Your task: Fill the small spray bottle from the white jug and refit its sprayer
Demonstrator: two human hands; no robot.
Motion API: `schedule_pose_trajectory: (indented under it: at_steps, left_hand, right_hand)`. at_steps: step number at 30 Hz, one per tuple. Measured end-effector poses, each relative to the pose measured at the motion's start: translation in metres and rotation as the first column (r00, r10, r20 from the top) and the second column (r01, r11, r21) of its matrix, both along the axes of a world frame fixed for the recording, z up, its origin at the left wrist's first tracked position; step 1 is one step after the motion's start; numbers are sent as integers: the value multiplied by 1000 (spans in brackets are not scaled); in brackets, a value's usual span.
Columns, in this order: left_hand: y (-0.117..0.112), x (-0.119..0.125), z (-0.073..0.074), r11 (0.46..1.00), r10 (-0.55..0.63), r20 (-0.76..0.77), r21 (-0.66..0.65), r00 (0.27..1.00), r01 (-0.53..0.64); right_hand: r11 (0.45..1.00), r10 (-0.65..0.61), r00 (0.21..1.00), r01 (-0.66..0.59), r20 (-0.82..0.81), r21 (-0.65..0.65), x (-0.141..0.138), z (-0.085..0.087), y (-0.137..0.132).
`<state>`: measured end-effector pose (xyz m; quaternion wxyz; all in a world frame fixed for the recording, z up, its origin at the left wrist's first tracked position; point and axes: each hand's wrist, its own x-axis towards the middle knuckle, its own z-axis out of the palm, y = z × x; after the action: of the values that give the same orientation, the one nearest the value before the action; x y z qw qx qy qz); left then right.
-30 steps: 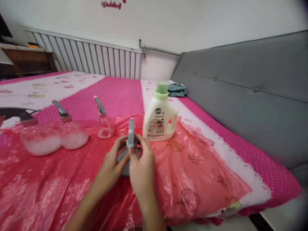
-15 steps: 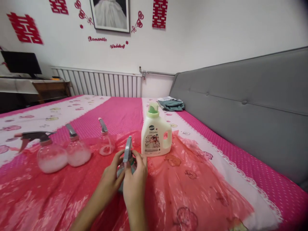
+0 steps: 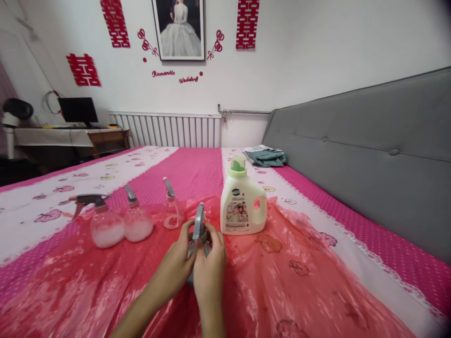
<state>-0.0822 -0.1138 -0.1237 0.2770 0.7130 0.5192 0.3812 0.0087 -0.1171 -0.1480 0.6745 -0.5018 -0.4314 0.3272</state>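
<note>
Both of my hands close around the neck of a spray bottle (image 3: 199, 222) with a grey trigger head, upright at the middle of the view. My left hand (image 3: 180, 256) grips it from the left and my right hand (image 3: 210, 256) from the right; most of the bottle's body is hidden behind them. Just beyond my right hand stands a white detergent jug (image 3: 243, 202) with a green cap. To the left are a spray bottle with a dark, orange-tipped trigger head (image 3: 106, 227), another holding whitish liquid (image 3: 138, 225), and a smaller clear one (image 3: 172, 211).
A red plastic sheet (image 3: 292, 291) lies wrinkled on the pink and white bedspread (image 3: 197, 164). Folded clothes (image 3: 266, 156) rest near the grey headboard (image 3: 355, 145). Behind the bed are a radiator (image 3: 169, 129) and a desk with a monitor (image 3: 78, 111).
The view has shifted left and up, so everything appears further right and lower. Both hands keep their grip on the spray bottle's neck, and the other bottles stand where they were.
</note>
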Motion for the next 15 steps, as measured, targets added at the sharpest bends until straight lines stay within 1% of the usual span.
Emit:
schedule_pose_trajectory:
  at_steps: [3,6,8,10,15]
  left_hand:
    - [-2,-1,-3,1000,2,24,-7,1000,-2]
    - [-4,1,-13,999,42,59,-8,997,-42]
    - [-5,2,-20,997,75,48,-7,996,-74]
    - [-5,2,-25,997,82,32,-12,996,-82]
    - [-1,1,-27,998,65,82,-30,994,-63]
  right_hand:
    - [1000,11,1000,-11,5,-5,0,2,-1]
    - [1000,12,1000,-12,6,-18,4,3,-1]
    - [999,7,1000,-7,10,-32,7,3,-1]
    - [999,15,1000,-14,7,-38,9,1,0]
    - [997,63,998,-64,-28,-45,9,-3,4]
